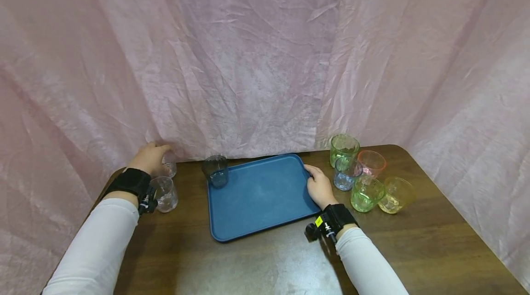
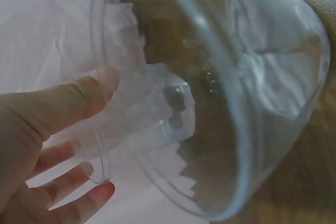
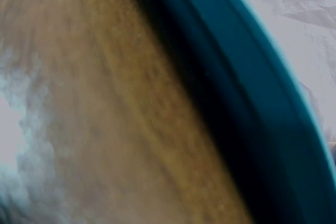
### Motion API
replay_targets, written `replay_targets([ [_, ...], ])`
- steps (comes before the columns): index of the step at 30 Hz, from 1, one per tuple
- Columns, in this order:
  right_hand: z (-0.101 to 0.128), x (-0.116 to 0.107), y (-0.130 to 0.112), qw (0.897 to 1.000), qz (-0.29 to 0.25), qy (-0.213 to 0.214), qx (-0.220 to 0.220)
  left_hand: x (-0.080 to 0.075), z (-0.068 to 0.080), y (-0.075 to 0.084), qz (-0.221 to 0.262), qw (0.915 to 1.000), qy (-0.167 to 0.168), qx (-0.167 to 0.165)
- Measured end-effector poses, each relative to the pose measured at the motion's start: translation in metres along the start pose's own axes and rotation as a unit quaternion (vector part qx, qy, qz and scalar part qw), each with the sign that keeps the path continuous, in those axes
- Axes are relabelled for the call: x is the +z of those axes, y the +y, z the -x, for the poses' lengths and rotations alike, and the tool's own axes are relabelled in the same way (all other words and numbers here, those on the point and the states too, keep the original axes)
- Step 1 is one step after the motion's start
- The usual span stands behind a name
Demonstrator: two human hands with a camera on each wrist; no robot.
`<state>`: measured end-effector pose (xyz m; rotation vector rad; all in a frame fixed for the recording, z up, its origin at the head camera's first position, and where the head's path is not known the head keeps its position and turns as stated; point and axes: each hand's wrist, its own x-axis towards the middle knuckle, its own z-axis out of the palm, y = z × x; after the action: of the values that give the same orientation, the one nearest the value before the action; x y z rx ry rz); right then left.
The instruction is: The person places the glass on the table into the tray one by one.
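On the left, my left hand (image 1: 150, 159) is at the rim of a clear glass (image 1: 170, 169) by the table's back edge. The left wrist view shows its thumb and fingers spread to either side of that rim, fingertips right at it. A second clear glass (image 2: 273, 72) looms large and close in front there, and stands nearer on the table in the head view. My right hand (image 1: 319, 187) grips the right edge of a blue tray (image 1: 265, 198). A dark grey glass (image 1: 216, 171) stands at the tray's back left corner.
Right of the tray, several coloured glasses stand close together: a tall green glass (image 1: 343, 148), a blue glass (image 1: 346, 174), a red-rimmed glass (image 1: 372, 162), a light green glass (image 1: 366, 194) and a yellow glass (image 1: 395, 195). A pink curtain (image 1: 265, 65) hangs behind the wooden table (image 1: 430, 221).
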<state>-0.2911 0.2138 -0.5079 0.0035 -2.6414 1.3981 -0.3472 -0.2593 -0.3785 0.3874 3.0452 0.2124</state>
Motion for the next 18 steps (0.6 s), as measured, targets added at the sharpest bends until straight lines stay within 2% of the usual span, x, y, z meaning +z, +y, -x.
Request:
replay_targets([
  [9, -0.001, 0.001, -0.001, 1.0, 0.001, -0.002, 0.003, -0.019, -0.001, 0.018, -0.008, 0.9984, 0.051, 0.023],
  [18, 0.001, -0.002, -0.003, 1.0, -0.002, -0.004, 0.003, -0.051, -0.004, 0.052, -0.009, 0.9962, 0.067, 0.056],
])
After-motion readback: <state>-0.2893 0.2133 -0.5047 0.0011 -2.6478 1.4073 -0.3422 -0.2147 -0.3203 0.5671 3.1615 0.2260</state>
